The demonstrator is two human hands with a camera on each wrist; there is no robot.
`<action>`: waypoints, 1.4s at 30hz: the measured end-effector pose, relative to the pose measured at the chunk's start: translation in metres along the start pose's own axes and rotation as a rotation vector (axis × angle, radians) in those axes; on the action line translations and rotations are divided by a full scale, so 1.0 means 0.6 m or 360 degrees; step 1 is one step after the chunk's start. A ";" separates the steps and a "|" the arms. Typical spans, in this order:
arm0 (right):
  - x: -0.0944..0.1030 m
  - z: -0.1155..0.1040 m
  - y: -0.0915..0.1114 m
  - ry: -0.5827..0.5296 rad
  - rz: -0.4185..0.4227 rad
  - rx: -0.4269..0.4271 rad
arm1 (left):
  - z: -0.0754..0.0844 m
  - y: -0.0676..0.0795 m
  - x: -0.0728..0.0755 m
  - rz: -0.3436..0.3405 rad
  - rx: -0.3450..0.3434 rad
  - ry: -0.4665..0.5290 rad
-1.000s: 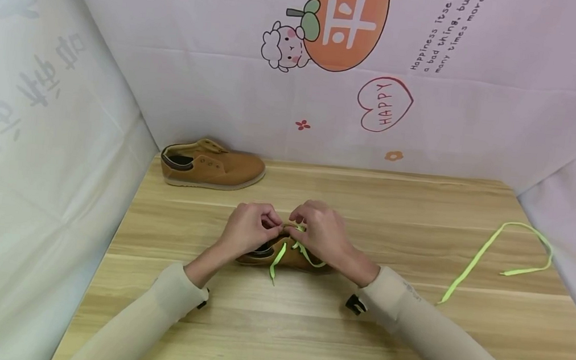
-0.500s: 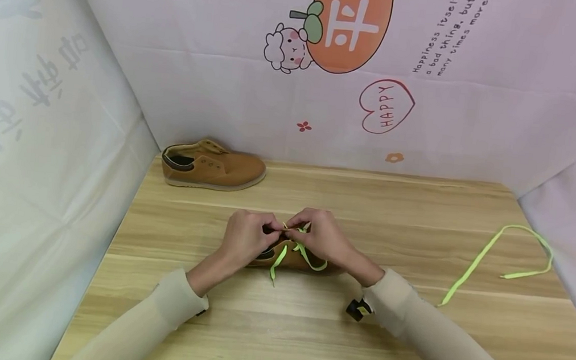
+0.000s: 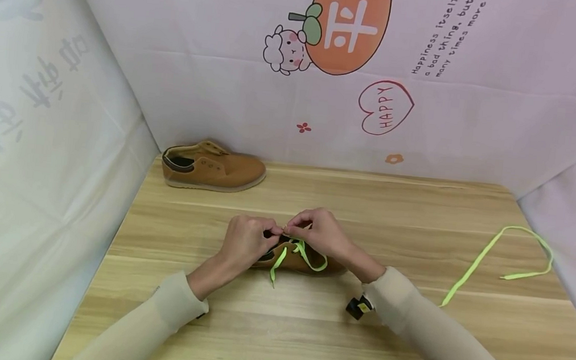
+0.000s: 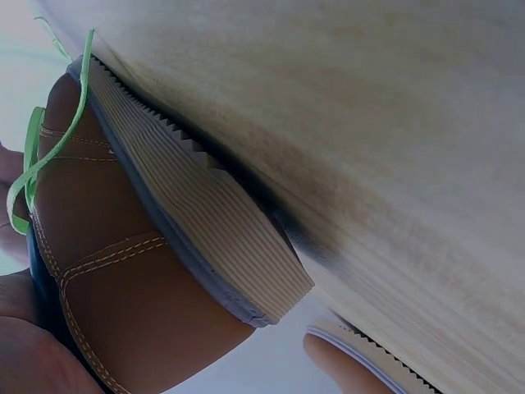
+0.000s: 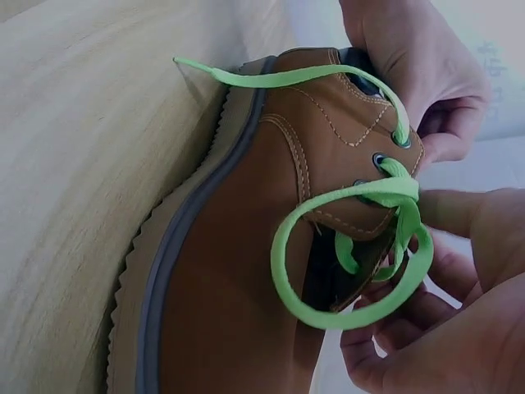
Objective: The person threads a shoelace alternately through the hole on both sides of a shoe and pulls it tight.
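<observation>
A brown lace-up shoe stands mid-table, toe to the right, a neon-green shoelace running through some of its eyelets. One lace end hangs down its near side; a loop lies over the front. My left hand pinches the shoe's far eyelet flap near the opening. Against those fingertips, my right hand pinches with thumb and forefinger at the same spot, seemingly on the lace's other end; the fingers mostly hide it. In the left wrist view, the shoe's heel and ridged sole show, with fingers at the left edge.
A second brown shoe, without a lace, stands at the table's back left. Another green lace lies loose on the right. White printed cloth walls enclose the wooden table at the back and sides.
My right hand has come in to meet the left fingertips at the flap, its fingers closing together. The left hand has lowered slightly, and the shoe has shifted a little to the right.
</observation>
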State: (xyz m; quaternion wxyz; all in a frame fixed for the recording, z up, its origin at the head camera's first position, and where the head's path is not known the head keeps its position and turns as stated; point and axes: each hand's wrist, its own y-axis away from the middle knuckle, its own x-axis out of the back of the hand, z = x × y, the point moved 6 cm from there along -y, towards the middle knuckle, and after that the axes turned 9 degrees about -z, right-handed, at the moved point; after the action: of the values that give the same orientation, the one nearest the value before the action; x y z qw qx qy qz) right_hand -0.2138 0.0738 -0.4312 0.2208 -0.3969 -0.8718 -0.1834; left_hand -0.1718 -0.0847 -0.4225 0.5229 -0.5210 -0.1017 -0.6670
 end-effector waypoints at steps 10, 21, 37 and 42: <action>-0.001 -0.009 -0.006 -0.0084 0.0068 0.0027 | -0.001 0.000 -0.001 -0.0035 0.0017 0.0004; 0.035 -0.038 -0.007 -0.0190 0.0171 0.0150 | -0.001 0.001 -0.001 0.0004 -0.0014 0.0001; 0.117 -0.058 -0.048 -0.0613 0.0238 0.0089 | -0.005 0.001 0.000 -0.0009 0.0013 0.0038; 0.143 -0.049 -0.060 -0.0794 0.0300 0.0057 | -0.005 0.002 -0.001 -0.0014 0.0017 0.0038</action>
State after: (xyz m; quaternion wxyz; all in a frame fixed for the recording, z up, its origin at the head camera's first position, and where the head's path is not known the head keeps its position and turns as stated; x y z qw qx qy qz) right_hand -0.2848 0.0895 -0.3667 0.0222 -0.5053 -0.8616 -0.0432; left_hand -0.1728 -0.0870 -0.4250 0.5239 -0.5097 -0.1012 -0.6749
